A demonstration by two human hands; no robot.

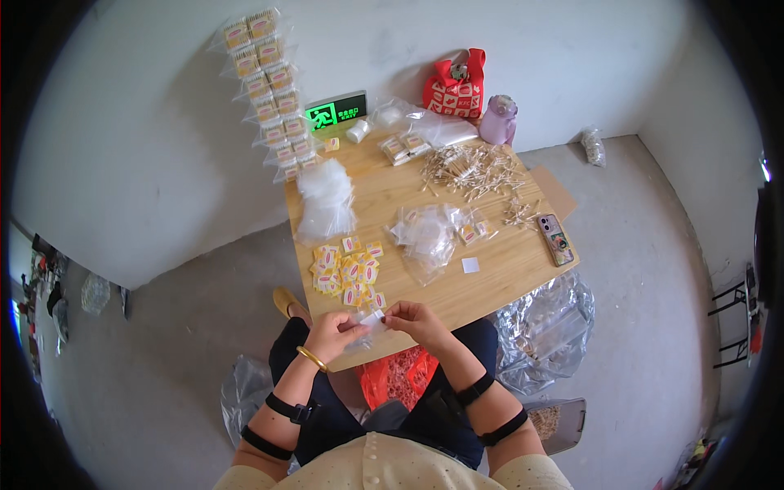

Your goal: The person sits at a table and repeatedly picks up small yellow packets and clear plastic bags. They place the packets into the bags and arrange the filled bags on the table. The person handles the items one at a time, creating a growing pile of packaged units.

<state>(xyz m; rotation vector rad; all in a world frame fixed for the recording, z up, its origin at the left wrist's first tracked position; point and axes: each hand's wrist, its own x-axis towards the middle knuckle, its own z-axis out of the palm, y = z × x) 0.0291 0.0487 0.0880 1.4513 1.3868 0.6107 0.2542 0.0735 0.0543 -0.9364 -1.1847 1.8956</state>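
Both of my hands meet over the near edge of the wooden table. My left hand [328, 336] pinches a small clear plastic bag [359, 339] with a white card [372, 319] at it. The fingertips of my right hand [418, 321] are closed on the card's right side. Whether the card lies inside the bag or against it, I cannot tell. Just beyond my left hand is a loose pile of yellow-and-white label cards [349, 271]. Farther right lie filled and flat clear bags [429, 234] and a single white square card [470, 265].
A heap of cotton swabs [474, 170], a phone [556, 241] and a purple jug [498, 121] occupy the table's right side. Empty clear bags [325, 200] lie far left, near a tall stack of swab packs [269, 98]. A red plastic bag [398, 377] hangs below the near edge.
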